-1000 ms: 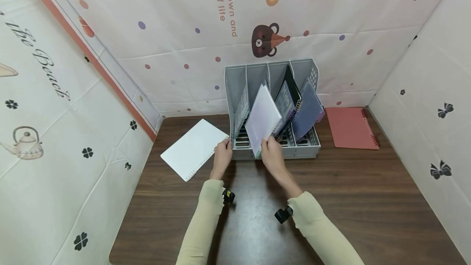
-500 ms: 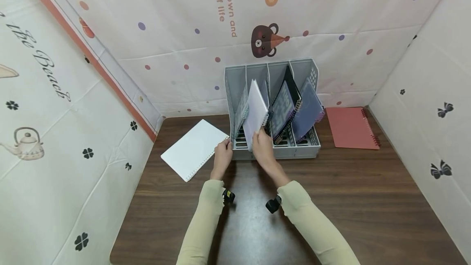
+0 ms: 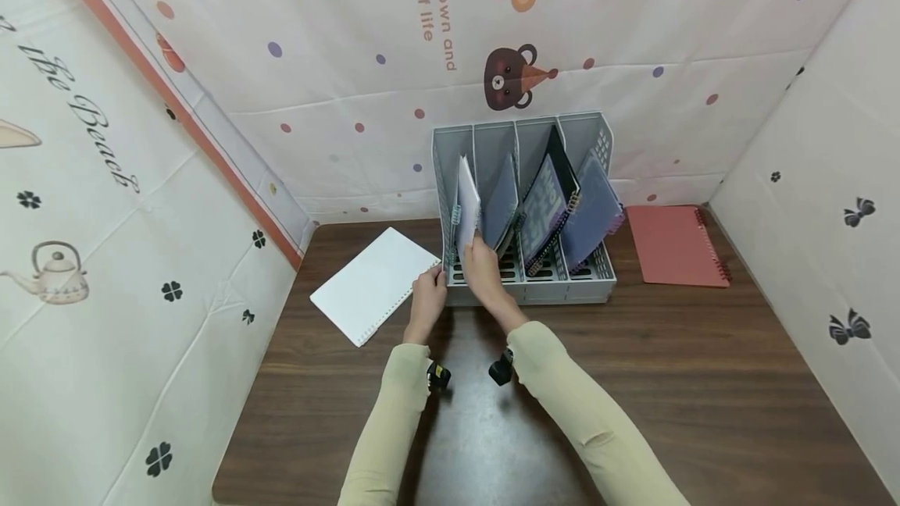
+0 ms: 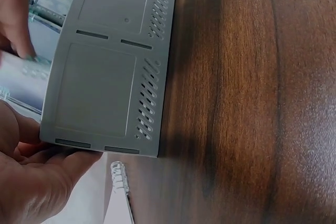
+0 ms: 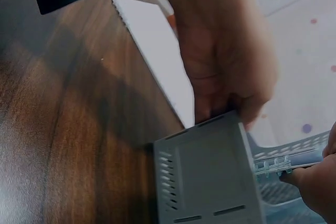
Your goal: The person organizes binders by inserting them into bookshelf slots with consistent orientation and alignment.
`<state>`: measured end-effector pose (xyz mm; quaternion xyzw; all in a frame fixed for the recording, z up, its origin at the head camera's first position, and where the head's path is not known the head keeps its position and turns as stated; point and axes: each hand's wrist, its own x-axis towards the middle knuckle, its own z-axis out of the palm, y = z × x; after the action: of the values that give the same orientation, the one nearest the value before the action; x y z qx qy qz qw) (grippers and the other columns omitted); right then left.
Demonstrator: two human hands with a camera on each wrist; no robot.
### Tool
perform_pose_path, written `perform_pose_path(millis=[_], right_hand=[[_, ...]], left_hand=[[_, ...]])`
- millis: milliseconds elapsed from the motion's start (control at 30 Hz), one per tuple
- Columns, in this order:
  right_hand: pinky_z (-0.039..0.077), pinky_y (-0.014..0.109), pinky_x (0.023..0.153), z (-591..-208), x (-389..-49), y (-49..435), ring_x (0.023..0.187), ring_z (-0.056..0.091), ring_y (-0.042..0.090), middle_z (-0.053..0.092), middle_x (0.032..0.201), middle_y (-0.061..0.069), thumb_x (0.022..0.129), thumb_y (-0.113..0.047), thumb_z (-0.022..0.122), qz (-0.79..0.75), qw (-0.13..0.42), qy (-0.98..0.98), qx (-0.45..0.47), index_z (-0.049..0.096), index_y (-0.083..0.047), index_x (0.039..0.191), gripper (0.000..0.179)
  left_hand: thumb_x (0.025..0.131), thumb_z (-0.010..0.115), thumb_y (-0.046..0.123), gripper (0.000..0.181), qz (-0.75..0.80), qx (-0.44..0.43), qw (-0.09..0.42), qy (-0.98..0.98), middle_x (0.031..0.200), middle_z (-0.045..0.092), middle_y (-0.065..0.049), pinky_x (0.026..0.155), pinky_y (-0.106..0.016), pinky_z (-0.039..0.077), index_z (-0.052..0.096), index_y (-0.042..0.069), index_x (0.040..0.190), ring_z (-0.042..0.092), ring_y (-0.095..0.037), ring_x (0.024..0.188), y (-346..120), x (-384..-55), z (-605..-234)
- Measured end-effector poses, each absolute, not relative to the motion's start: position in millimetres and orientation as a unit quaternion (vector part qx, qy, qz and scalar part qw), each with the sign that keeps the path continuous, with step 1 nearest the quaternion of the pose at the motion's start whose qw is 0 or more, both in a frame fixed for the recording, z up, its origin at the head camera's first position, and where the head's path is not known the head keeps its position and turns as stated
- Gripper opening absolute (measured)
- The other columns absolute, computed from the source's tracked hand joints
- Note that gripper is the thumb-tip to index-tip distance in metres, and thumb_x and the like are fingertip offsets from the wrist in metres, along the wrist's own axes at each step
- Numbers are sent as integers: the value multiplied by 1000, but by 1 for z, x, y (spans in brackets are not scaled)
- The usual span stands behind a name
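Observation:
A grey four-slot file organizer (image 3: 527, 293) stands against the back wall. My left hand (image 3: 426, 299) grips its front left corner; in the left wrist view the thumb and fingers wrap the edge. With my right hand (image 3: 483, 268) I pinch a pale, white-lilac spiral notebook (image 3: 467, 201) by its lower near edge. It stands upright in the leftmost slot, beside another spiral notebook (image 3: 455, 215) mostly hidden behind it. The second slot holds a blue-grey notebook (image 3: 502, 201). A patterned dark spiral notebook (image 3: 544, 201) and a blue notebook (image 3: 592, 209) lean in the slots further right.
A white spiral notebook (image 3: 376, 283) lies on the brown table (image 3: 668, 381) left of the organizer, its corner near my left hand. On the right lies a red spiral notebook (image 3: 675, 246). Printed cloth walls (image 3: 351, 84) enclose the back and sides.
My right hand has carried the pale notebook leftward from over the second slot into the leftmost one, uncovering the blue-grey notebook. My left hand has stayed at the corner.

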<state>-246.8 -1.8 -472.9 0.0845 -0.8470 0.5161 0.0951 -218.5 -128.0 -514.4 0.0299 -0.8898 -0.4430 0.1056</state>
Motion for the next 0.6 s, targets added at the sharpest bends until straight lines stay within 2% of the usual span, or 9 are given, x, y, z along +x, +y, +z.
perform_pose_path(millis=[133,200,333,433,467,500,600], right_hand=[[50,53,76,-483,-256,-9,94,66,45,67,105,31,109,-11,41,519,75,-848,71,49,11,139,38],[50,54,76,-489,-260,-12,93,65,45,67,104,30,109,-11,42,525,75,-845,61,51,10,136,35],[49,56,76,-495,-268,-14,89,64,47,66,99,30,109,-14,43,536,64,-840,45,57,9,119,28],[49,50,74,-495,-277,-12,86,63,41,65,99,27,110,-20,44,514,22,-856,49,56,9,122,33],[49,48,72,-491,-278,-12,83,63,40,65,97,26,110,-20,44,500,-5,-865,52,55,9,128,36],[49,45,70,-487,-279,-11,78,62,37,65,95,25,109,-18,44,485,-31,-872,54,53,10,131,37],[45,37,57,-476,-280,-9,58,54,26,60,78,19,108,-15,45,442,-94,-890,60,56,12,126,34]], left_hand=[[102,55,1,25,-443,25,111,-889,93,72,-25,65,-40,48,70,-9,120,56,-24,67,-128,-217,-512],[102,54,1,25,-440,21,112,-891,86,70,-23,60,-36,45,70,-9,118,51,-21,62,-129,-217,-513],[102,54,1,26,-436,16,115,-892,87,70,-24,60,-34,44,69,-9,120,48,-17,60,-128,-217,-514],[102,54,0,27,-437,19,116,-892,94,71,-26,61,-35,45,68,-10,123,48,-17,61,-128,-217,-514],[102,54,1,27,-437,21,116,-892,95,71,-26,62,-35,46,68,-10,124,48,-17,61,-128,-217,-514],[102,54,1,28,-439,22,114,-891,94,71,-26,62,-36,45,68,-10,124,48,-17,61,-128,-217,-513],[103,53,1,28,-440,22,113,-890,93,71,-26,62,-36,44,68,-9,124,47,-18,60,-129,-216,-513]])
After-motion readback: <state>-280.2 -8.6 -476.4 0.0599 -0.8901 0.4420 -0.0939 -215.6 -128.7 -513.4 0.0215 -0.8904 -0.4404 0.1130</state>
